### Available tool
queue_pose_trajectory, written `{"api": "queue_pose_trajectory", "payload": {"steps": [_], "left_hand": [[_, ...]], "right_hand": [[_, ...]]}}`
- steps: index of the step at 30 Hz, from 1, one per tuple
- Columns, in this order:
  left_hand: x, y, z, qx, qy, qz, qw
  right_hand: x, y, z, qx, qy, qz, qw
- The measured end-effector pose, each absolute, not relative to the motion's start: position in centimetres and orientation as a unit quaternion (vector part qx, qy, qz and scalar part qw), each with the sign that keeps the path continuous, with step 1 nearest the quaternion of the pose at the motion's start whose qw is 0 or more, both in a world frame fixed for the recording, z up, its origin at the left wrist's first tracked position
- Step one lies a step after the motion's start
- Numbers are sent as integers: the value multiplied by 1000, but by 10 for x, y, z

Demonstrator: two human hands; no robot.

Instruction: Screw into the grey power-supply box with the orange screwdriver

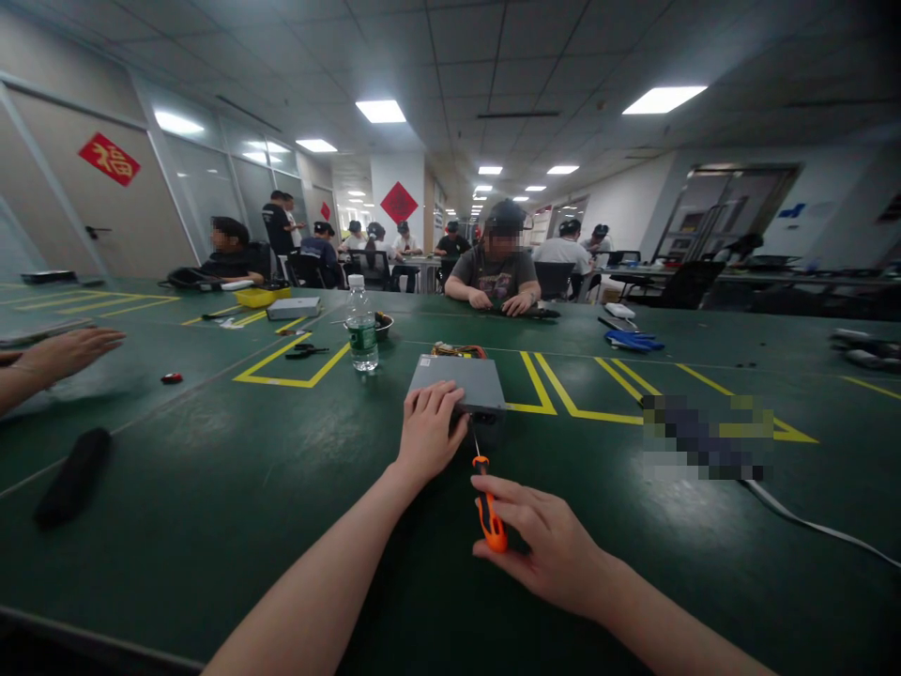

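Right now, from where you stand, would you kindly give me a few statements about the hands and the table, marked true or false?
1. The right hand holds a screwdriver with an orange handle. True.
2. The left hand rests on the bottle. False: the left hand is on the grey box.
3. The screwdriver points towards the grey box. True.
4. The bottle lies on its side. False: it stands upright.
5. The tape lines on the table are yellow. True.

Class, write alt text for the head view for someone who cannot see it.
A person's right hand holds an orange and black screwdriver, its shaft pointing at a grey box under their left hand. The box sits on a green table, right of a clear plastic bottle.
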State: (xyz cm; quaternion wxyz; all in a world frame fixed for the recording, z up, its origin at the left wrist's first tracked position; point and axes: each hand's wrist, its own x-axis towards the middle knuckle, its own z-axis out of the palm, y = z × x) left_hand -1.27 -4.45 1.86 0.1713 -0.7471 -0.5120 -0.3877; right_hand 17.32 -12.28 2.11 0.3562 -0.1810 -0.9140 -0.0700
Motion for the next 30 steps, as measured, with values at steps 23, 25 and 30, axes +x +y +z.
{"api": "queue_pose_trajectory", "payload": {"steps": [23,25,30], "left_hand": [[-12,-46,20,-749,-512,-385,170],[-12,-46,20,-748,-513,-386,171],[-12,-46,20,-747,-513,-387,171]], "right_hand": [[169,-128,28,-175,-947,-87,257],[169,-126,24,-171,-941,-79,282],[170,-128,30,-182,-945,-54,265]]}}
